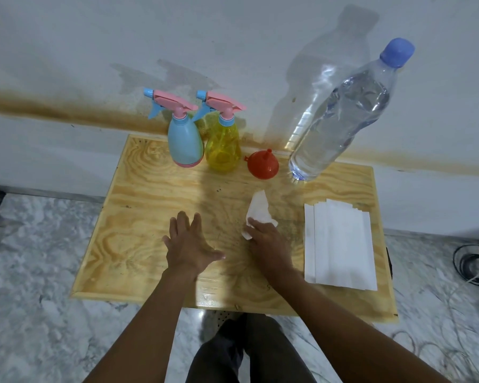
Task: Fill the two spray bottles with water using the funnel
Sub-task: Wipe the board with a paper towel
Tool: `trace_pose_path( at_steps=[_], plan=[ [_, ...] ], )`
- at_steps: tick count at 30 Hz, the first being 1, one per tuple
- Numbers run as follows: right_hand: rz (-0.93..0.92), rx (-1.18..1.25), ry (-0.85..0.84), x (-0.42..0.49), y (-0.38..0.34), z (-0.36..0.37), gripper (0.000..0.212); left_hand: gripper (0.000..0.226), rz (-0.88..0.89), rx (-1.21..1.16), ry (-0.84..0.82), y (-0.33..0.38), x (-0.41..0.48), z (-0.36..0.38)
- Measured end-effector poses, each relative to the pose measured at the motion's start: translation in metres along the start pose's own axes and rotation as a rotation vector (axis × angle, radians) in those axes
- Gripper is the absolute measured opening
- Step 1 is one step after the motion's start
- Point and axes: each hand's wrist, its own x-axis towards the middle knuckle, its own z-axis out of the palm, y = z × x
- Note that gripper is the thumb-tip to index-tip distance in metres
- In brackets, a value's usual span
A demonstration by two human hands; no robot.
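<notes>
This is looking like a room in a home rather than a workshop or lab. A small plywood tabletop [150,194] is standing against a white painted wall [67,51] that is showing a brown stain band [53,109], and a polished marble-patterned floor [33,272] is spreading around it. Dark cables [470,261] are lying coiled on the floor at the right.

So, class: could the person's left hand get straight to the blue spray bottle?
Probably yes: the left hand lies flat and empty, with only bare tabletop between it and the blue spray bottle.
</notes>
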Motion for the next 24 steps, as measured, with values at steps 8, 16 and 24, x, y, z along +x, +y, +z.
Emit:
trace_pose_path(
  at_steps=[8, 16, 24],
  plan=[
    [-0.046, 0.294, -0.18, 0.011, -0.04, -0.005, 0.038, 0.121, 0.007, -0.004, 0.037, -0.004, 0.005, 0.008],
    [-0.089, 0.002, -0.204, 0.089, -0.051, 0.01, 0.049, 0.123, -0.004, 0.003, 0.042, -0.005, 0.008, 0.01],
    [-0.437, -0.079, -0.299, 0.03, -0.009, 0.001, 0.046, 0.116, -0.007, -0.021, 0.043, -0.005, 0.006, 0.01]
  ],
)
